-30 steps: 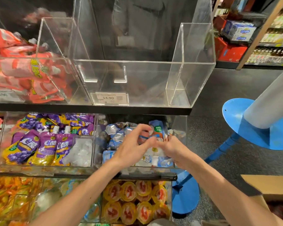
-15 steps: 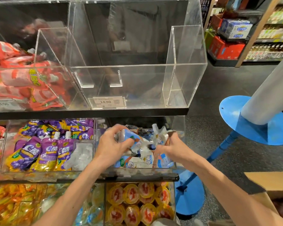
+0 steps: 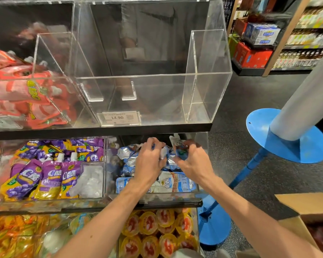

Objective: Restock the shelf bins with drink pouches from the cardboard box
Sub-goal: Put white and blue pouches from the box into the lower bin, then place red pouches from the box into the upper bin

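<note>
Both my hands reach into the clear middle-shelf bin point(image 3: 203, 142) on the right, which holds several blue and white drink pouches point(image 3: 175, 183). My left hand point(image 3: 149, 161) grips pouches at the back of the pile, fingers curled over them. My right hand point(image 3: 192, 161) grips a blue and white pouch point(image 3: 176, 144) whose white top sticks up above the fingers. The cardboard box point(image 3: 306, 207) stands open at the lower right, its contents mostly out of frame.
Above is a clear acrylic bin point(image 3: 153, 101) with nothing in it and a 14.90 price tag. Red pouches point(image 3: 26, 94) fill the bin to its left. Purple pouches point(image 3: 41, 175) sit left of my hands, jelly cups point(image 3: 157, 231) below. A blue stand base point(image 3: 287, 138) is at right.
My hands have pushed deeper into the bin with the blue and white pouches, moving from its front toward the back under the shelf. The camera view has dropped slightly.
</note>
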Demonstrator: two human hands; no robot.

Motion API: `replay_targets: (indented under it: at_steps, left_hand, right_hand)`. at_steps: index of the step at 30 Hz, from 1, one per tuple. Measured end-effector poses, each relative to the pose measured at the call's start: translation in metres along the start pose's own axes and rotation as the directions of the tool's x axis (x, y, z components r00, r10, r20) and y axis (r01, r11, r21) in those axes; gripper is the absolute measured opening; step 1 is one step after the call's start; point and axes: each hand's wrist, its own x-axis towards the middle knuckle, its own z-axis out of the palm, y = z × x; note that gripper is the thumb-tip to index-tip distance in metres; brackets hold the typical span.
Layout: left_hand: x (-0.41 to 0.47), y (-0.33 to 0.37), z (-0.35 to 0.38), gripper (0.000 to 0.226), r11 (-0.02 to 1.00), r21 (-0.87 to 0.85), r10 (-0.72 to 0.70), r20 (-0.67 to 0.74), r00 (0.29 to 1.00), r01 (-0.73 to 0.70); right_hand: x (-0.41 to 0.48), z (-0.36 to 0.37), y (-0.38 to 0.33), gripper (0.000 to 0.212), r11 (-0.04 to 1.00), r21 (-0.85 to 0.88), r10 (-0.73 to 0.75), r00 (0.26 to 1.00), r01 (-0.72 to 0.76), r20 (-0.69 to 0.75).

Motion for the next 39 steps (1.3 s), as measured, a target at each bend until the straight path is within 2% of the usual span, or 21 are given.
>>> replay_targets:
  at_steps: [3,5,9,12,16,19,22,24,26,28,30,32,33,36,38,39]
  left_hand:
    - [0.008,-0.009,0.012,0.047,0.997,0.072,0.001,0.058,0.998,-0.005]
    - [0.014,-0.011,0.014,0.047,0.995,0.101,-0.036,0.133,0.99,0.022]
    - [0.021,-0.01,0.011,0.058,0.989,0.148,-0.044,0.26,0.965,0.005]
    - [0.024,-0.009,0.009,0.055,0.968,0.249,-0.062,0.287,0.956,-0.012]
    - [0.027,-0.005,0.012,0.05,0.943,0.33,-0.142,0.272,0.952,0.047]
    - [0.024,-0.001,0.01,0.051,0.952,0.283,-0.2,0.276,0.94,0.119]
    - [0.009,0.003,0.001,0.051,0.984,0.126,-0.148,0.203,0.968,0.124]
    - [0.0,0.012,-0.015,0.035,0.992,0.025,-0.129,0.08,0.988,0.127]
    - [-0.009,0.029,-0.033,0.015,0.989,-0.119,-0.092,0.0,0.996,0.091]
    - [-0.02,0.058,-0.051,0.005,0.964,-0.265,0.001,-0.07,0.998,-0.019]
    - [-0.027,0.098,-0.056,0.003,0.912,-0.381,0.142,-0.061,0.988,-0.154]
    - [-0.034,0.147,-0.043,0.004,0.821,-0.484,0.329,-0.034,0.944,-0.303]
    - [-0.037,0.174,-0.03,0.006,0.769,-0.506,0.437,-0.029,0.899,-0.39]
    - [-0.063,0.26,0.026,0.002,0.619,-0.513,0.722,0.075,0.688,-0.594]
    - [-0.089,0.311,0.074,0.006,0.585,-0.566,0.794,0.253,0.553,-0.581]
    - [-0.104,0.336,0.097,0.011,0.606,-0.607,0.791,0.39,0.471,-0.514]
  right_hand:
    - [0.012,0.013,0.001,0.041,0.999,-0.05,-0.014,0.998,0.011,-0.054]
    - [0.018,0.019,0.002,0.045,0.998,-0.069,0.008,0.999,-0.01,-0.037]
    - [0.03,0.023,0.005,0.046,0.995,-0.09,0.048,0.995,-0.04,0.089]
    - [0.034,0.022,0.006,0.046,0.997,-0.067,0.042,0.987,-0.032,0.156]
    - [0.035,0.02,0.009,0.049,0.967,-0.242,-0.002,0.949,0.082,0.314]
    - [0.039,0.02,0.015,0.059,0.956,-0.259,-0.038,0.932,0.139,0.36]
    - [0.028,0.012,0.014,0.08,0.966,-0.202,-0.074,0.922,0.161,0.381]
    - [0.011,-0.002,0.011,0.072,0.962,-0.114,-0.208,0.938,0.247,0.276]
    - [-0.017,-0.015,0.012,0.048,0.957,-0.004,-0.287,0.95,0.289,0.125]
    - [-0.054,-0.028,0.024,0.026,0.948,0.124,-0.291,0.956,0.294,-0.045]
    - [-0.096,-0.042,0.047,0.02,0.944,0.208,-0.209,0.952,0.256,-0.223]
    - [-0.143,-0.056,0.08,0.021,0.968,0.216,-0.064,0.955,0.13,-0.29]
    - [-0.167,-0.064,0.099,0.02,0.974,0.218,0.012,0.947,0.061,-0.32]
    - [-0.241,-0.081,0.174,0.007,0.934,0.249,0.333,0.878,-0.256,-0.344]
    - [-0.288,-0.091,0.224,0.024,0.849,0.228,0.526,0.801,-0.476,-0.286]
    - [-0.312,-0.096,0.246,0.028,0.783,0.207,0.621,0.748,-0.586,-0.234]
